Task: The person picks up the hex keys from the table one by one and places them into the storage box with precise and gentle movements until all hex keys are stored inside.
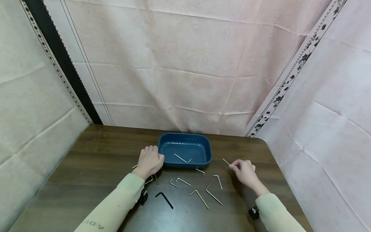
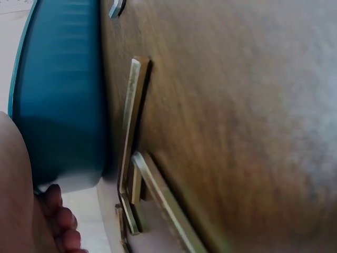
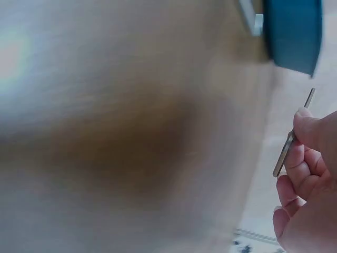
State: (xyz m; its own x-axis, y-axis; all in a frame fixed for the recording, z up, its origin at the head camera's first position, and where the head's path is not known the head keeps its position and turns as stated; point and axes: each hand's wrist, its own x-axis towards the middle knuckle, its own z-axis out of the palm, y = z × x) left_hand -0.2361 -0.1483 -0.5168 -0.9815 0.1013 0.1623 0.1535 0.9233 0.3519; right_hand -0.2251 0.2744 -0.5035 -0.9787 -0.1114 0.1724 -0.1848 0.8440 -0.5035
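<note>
The blue plastic tray [image 1: 185,137] stands at the back of the table, with one silver hex key [image 1: 182,158] lying in it. My left hand [image 1: 149,161] holds the tray's left end, its fingers curled there; the exact contact is partly hidden. To the right of the tray and above the table, my right hand [image 1: 244,172] pinches a brass-coloured hex key [image 3: 285,154] between thumb and fingers. Several other hex keys lie in front of the tray, among them a black one [image 1: 164,199], a gold one [image 1: 199,198] and a long silver one [image 1: 213,194].
The dark wooden table [image 1: 101,180] is backed by a pale hanging cloth [image 1: 185,90], with more cloth at both sides. Several brass-coloured hex keys [image 2: 163,197] lie close together near my left wrist. Another small hex key [image 1: 200,172] lies against the tray's front.
</note>
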